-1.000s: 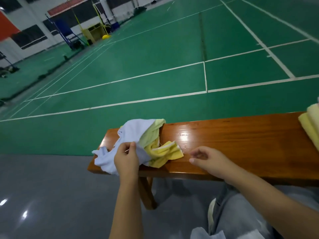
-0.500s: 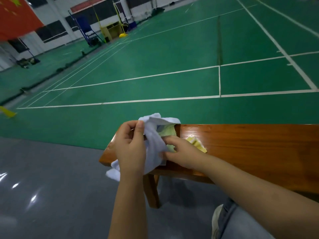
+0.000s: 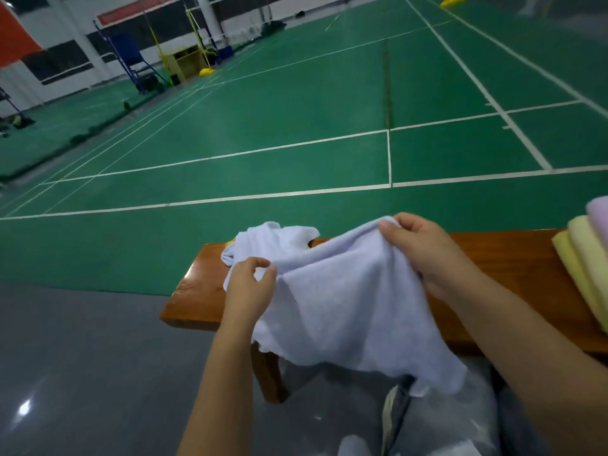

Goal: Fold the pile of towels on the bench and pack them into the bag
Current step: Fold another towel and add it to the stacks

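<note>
Since half a second ago both hands have pulled the white towel (image 3: pixel 345 301) open off the pile. Left hand (image 3: pixel 248 291) pinches one edge between thumb and fingers (image 3: pixel 263 269); right hand (image 3: pixel 424 255) grips the top edge, fingers curled over it. Cloth hangs below both sets of fingers, over the near edge of the table (image 3: pixel 197 291).

Risk: the free lower corner trails well under the fingers and could drag on the floor or snag the table leg. The bunched end beyond the left fingers may tug the yellow towel underneath.

Hidden: yellow towel almost wholly covered. Folded stack (image 3: pixel 585 258) right of the right fingers is cut off. Bag not clearly identifiable; something pale below, blurred.
</note>
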Available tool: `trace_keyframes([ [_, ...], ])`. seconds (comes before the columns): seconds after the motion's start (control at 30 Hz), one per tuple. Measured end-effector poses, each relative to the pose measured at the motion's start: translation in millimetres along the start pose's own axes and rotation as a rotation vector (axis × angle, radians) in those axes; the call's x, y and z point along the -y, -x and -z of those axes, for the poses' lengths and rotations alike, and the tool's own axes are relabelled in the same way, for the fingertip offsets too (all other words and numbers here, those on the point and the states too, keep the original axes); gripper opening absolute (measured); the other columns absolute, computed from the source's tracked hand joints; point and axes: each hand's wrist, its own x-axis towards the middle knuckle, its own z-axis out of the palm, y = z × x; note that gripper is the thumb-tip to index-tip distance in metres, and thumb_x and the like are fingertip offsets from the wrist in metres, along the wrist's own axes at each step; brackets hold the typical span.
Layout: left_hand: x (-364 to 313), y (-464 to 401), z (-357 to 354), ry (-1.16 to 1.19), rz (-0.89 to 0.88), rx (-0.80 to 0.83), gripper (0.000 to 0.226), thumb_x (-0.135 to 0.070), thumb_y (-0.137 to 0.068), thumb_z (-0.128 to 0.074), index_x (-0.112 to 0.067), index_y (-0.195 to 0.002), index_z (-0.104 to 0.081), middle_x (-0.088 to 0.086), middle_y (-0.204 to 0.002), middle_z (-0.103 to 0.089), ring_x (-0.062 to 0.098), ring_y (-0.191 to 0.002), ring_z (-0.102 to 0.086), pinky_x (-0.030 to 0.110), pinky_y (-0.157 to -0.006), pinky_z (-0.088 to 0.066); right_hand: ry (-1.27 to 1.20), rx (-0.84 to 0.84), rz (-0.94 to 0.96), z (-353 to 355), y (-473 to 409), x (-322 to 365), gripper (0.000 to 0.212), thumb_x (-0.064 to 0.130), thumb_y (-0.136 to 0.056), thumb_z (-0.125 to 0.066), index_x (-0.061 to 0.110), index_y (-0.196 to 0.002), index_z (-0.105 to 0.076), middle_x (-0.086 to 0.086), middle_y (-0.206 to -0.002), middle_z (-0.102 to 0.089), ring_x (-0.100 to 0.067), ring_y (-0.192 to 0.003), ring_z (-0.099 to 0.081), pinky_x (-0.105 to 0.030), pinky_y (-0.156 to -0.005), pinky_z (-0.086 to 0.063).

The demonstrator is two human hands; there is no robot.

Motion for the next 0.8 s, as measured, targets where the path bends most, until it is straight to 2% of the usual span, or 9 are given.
trace_keyframes([
  [0.1,11.8,-6.7,-10.6,-0.008,0.125,0.008,0.035,-0.029,-0.094,-0.055,-0.011,-0.124,-0.059,0.006,-0.128,-0.058,0.022,-0.120,-0.052,0.032,-0.092,-0.041,-0.161,-0.296,-0.039,32.4,-15.1,7.6,0.018,0.016,-0.096,-0.053,0.013,-0.079,-0.057,-0.010,-0.087,-0.062,-0.021,-0.084,-0.057,-0.034,-0.077,-0.047],
  [0.17,6.5,-5.5,-22.4,-0.013,0.049,0.031,0.042,-0.030,-0.094,-0.058,-0.010,-0.130,-0.055,0.007,-0.136,-0.054,0.022,-0.125,-0.048,0.028,-0.094,-0.038,-0.237,-0.414,-0.053,49.1,-23.0,9.9,0.023,0.015,-0.097,-0.051,0.014,-0.075,-0.054,-0.005,-0.078,-0.059,-0.018,-0.076,-0.056,-0.031,-0.070,-0.045],
  [0.23,-2.4,-4.5,-39.9,-0.087,-0.097,0.093,0.051,-0.032,-0.092,-0.063,-0.012,-0.137,-0.049,0.004,-0.143,-0.047,0.020,-0.134,-0.040,0.029,-0.103,-0.034,-0.250,-0.433,-0.046,57.5,-26.6,11.3,0.023,0.014,-0.097,-0.051,0.014,-0.074,-0.053,-0.003,-0.075,-0.058,-0.016,-0.071,-0.054,-0.028,-0.067,-0.044],
  [0.3,-7.6,-9.1,-60.3,-0.230,-0.180,0.168,0.062,-0.037,-0.090,-0.064,-0.016,-0.144,-0.040,0.002,-0.149,-0.041,0.020,-0.139,-0.033,0.037,-0.112,-0.030,-0.241,-0.425,-0.034,64.4,-26.6,13.1,0.021,0.014,-0.097,-0.051,0.015,-0.076,-0.056,-0.003,-0.078,-0.060,-0.014,-0.071,-0.055,-0.027,-0.069,-0.046],
  [0.43,-11.6,-7.3,-88.2,-0.480,0.002,0.311,0.071,-0.053,-0.089,-0.058,-0.029,-0.149,-0.029,-0.001,-0.147,-0.044,0.025,-0.135,-0.039,0.055,-0.113,-0.021,-0.275,-0.570,0.004,95.9,-21.4,19.9,0.021,0.013,-0.097,-0.050,0.016,-0.077,-0.056,-0.001,-0.081,-0.061,-0.012,-0.074,-0.057,-0.024,-0.071,-0.049],
  [0.5,-11.7,-1.4,-97.0,-0.599,-0.017,0.329,0.066,-0.056,-0.089,-0.055,-0.033,-0.146,-0.032,-0.002,-0.145,-0.044,0.024,-0.135,-0.037,0.059,-0.113,-0.013,-0.237,-0.637,0.012,115.1,-17.8,20.6,0.023,0.013,-0.097,-0.049,0.018,-0.075,-0.055,0.001,-0.081,-0.059,-0.011,-0.074,-0.055,-0.021,-0.068,-0.047],
  [0.57,-9.4,3.4,-103.3,-0.667,-0.038,0.318,0.063,-0.058,-0.088,-0.054,-0.036,-0.143,-0.034,-0.001,-0.150,-0.035,0.022,-0.139,-0.030,0.061,-0.113,-0.008,-0.199,-0.639,-0.002,123.9,-16.5,17.4,0.022,0.014,-0.096,-0.049,0.019,-0.076,-0.055,0.001,-0.082,-0.060,-0.014,-0.078,-0.056,-0.025,-0.073,-0.048],
  [0.67,-6.9,3.3,-108.7,-0.696,0.003,0.304,0.065,-0.060,-0.088,-0.053,-0.039,-0.145,-0.030,0.001,-0.158,-0.019,0.023,-0.144,-0.020,0.061,-0.114,-0.006,-0.151,-0.520,-0.082,118.1,-15.4,10.1,0.017,0.015,-0.096,-0.050,0.017,-0.081,-0.057,-0.004,-0.086,-0.061,-0.018,-0.082,-0.056,-0.031,-0.076,-0.048],
  [0.8,-11.6,0.0,-100.9,-0.782,0.073,0.433,0.056,-0.059,-0.089,-0.049,-0.035,-0.140,-0.041,0.000,-0.142,-0.042,0.025,-0.133,-0.037,0.060,-0.113,-0.015,0.020,-0.266,-0.229,95.1,-6.7,-7.7,0.015,0.016,-0.096,-0.052,0.013,-0.084,-0.060,-0.012,-0.090,-0.064,-0.022,-0.084,-0.058,-0.034,-0.079,-0.048],
])
